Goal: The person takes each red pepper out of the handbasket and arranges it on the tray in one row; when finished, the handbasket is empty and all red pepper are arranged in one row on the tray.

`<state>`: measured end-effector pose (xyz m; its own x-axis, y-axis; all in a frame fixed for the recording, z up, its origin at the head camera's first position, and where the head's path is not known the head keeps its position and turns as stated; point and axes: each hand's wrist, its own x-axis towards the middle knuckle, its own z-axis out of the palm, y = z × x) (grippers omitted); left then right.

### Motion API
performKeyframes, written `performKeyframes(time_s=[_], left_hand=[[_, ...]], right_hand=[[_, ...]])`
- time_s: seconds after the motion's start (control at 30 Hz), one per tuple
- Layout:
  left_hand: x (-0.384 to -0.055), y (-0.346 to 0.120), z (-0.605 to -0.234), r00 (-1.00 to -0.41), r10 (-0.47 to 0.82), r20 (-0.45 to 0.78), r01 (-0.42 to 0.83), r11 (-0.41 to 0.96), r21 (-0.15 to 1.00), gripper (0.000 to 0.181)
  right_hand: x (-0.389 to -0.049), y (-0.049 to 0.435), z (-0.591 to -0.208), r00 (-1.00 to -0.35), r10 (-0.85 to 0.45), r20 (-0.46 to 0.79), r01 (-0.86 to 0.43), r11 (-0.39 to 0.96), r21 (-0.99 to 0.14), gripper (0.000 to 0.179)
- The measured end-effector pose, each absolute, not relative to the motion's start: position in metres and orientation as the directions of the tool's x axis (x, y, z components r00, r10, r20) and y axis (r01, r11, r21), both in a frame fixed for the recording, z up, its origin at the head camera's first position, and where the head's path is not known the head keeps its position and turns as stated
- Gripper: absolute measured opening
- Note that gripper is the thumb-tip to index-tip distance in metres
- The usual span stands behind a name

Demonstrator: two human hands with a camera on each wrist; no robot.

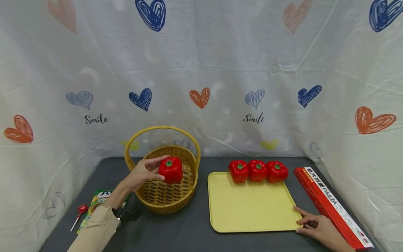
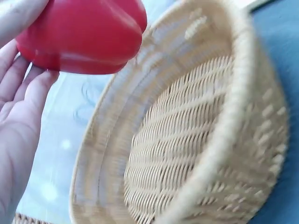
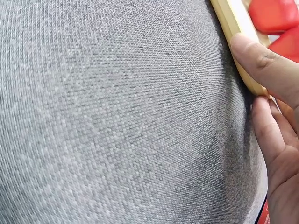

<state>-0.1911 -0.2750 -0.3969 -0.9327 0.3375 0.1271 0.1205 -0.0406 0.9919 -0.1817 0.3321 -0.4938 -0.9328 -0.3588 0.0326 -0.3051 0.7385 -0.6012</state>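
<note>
My left hand (image 1: 143, 174) holds a red bell pepper (image 1: 171, 170) by its side, between thumb and fingers, above the yellow wicker basket (image 1: 168, 209). In the left wrist view the bell pepper (image 2: 88, 37) is beside the basket's rim (image 2: 240, 79), and the woven inside shows nothing in it. At the near right corner of a yellow tray (image 1: 252, 210), my right hand (image 1: 318, 227) pinches the edge. The right wrist view has the thumb (image 3: 261, 60) against the tray's rim (image 3: 233, 32), fingers at the corner. Three more red bell peppers (image 1: 257, 171) sit in a row along the tray's far edge.
A long red pasta box (image 1: 330, 206) lies right of the tray. Left of the basket are a green packet (image 1: 99, 199), partly behind my left arm, and a red lollipop (image 1: 82, 209). The basket's tall handle (image 1: 163, 127) arches over it. A heart-printed curtain (image 1: 220, 77) surrounds the dark table.
</note>
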Motion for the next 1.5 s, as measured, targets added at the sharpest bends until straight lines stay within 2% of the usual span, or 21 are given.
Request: performKeyframes(time_s=[0.17,0.33,0.5,0.7,0.87,1.23,1.5], left_hand=[[-0.176,-0.251,-0.398,-0.911,0.380,0.160,0.128,-0.106,0.986,0.074],[-0.178,-0.215,-0.404,-0.910,0.385,0.154,0.117,-0.118,0.986,0.074],[-0.190,-0.184,-0.411,-0.899,0.418,0.134,0.094,-0.115,0.989,0.073],[-0.214,-0.163,-0.419,-0.865,0.485,0.131,0.100,-0.090,0.991,0.071],[-0.230,-0.147,-0.428,-0.835,0.533,0.135,0.110,-0.079,0.991,0.071],[-0.248,-0.121,-0.439,-0.911,0.410,0.041,0.065,0.044,0.997,0.066],[-0.259,-0.107,-0.442,-0.917,0.397,0.035,0.067,0.067,0.995,0.066]], right_hand=[[-0.182,0.336,-0.494,-0.927,-0.375,0.032,-0.323,0.749,-0.579,0.021],[-0.181,0.340,-0.497,-0.929,-0.366,0.049,-0.319,0.728,-0.607,0.018],[-0.180,0.341,-0.500,-0.931,-0.363,0.041,-0.309,0.722,-0.619,0.017],[-0.180,0.341,-0.502,-0.917,-0.390,0.090,-0.351,0.678,-0.646,0.016],[-0.180,0.337,-0.500,-0.932,-0.360,0.036,-0.301,0.716,-0.630,0.017],[-0.180,0.333,-0.495,-0.943,-0.332,-0.015,-0.245,0.726,-0.642,0.022],[-0.183,0.331,-0.495,-0.947,-0.322,-0.001,-0.244,0.722,-0.648,0.026]])
